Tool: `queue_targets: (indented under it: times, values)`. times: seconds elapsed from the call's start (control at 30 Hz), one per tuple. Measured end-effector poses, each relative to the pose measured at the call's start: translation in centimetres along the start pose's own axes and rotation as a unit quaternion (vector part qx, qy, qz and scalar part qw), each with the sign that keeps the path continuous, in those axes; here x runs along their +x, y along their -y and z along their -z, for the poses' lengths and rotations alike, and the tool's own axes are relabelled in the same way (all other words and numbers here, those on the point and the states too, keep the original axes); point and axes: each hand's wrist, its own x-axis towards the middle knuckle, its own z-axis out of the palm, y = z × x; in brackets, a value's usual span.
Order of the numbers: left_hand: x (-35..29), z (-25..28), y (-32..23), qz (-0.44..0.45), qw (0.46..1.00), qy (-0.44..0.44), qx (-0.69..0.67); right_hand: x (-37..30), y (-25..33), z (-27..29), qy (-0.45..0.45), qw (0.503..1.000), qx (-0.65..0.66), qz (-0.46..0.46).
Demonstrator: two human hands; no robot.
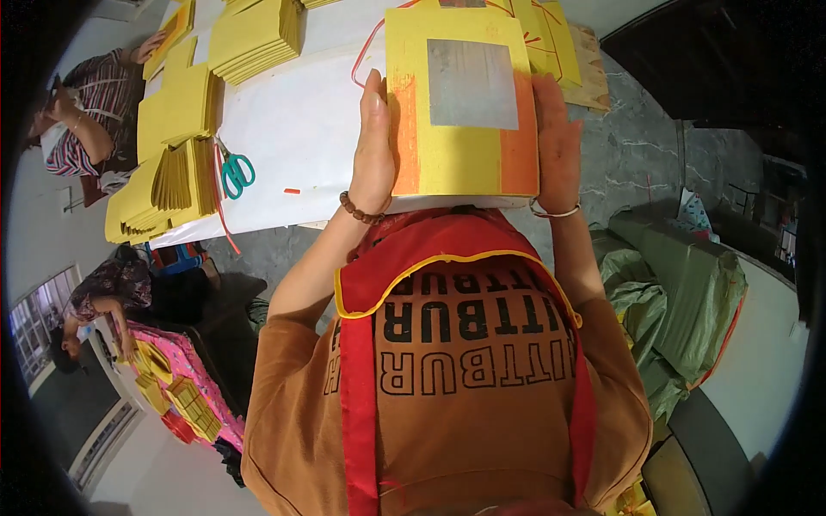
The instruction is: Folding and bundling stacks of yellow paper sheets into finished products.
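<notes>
Head view shows the yellow packet (465, 162) straight in front of my chest, at the near edge of the white tabletop (292, 146). It lies exactly between my two hands, and this is the important relation: its long axis runs away from my body, and its two long sides face my palms. My left hand (375, 155) is against the left side and my right hand (559, 150) against the right side, so neither one is clearly nearer. Both hands are flat, with fingers stretched forward and not curled; they frame the packet from outside and pinch nothing. How strongly they press, I cannot tell, nor whether the packet rests fully on the tabletop or is a little lifted. On its upper face I see a grey square (473, 84) between orange side bands. A thin red cord (365, 53) makes a curve beyond my left fingertips. Well apart to the left, green-handled scissors (237, 175) lie beside folded yellow stacks (175, 107).
</notes>
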Motion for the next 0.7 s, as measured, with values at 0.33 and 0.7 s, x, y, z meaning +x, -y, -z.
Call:
queue_targets:
  times: [0.33, 0.7]
  values:
    - [-1.4, 2.3, -5.9, -0.339, 0.739, 0.269, 0.515, 0.8, 2.6, 1.7, 0.22, 0.839, -0.484, 0.115]
    - [0.7, 2.5, -6.2, -0.271, 0.824, 0.291, 0.404, 1.2, 2.2, 2.1, 0.197, 0.944, -0.263, 0.028]
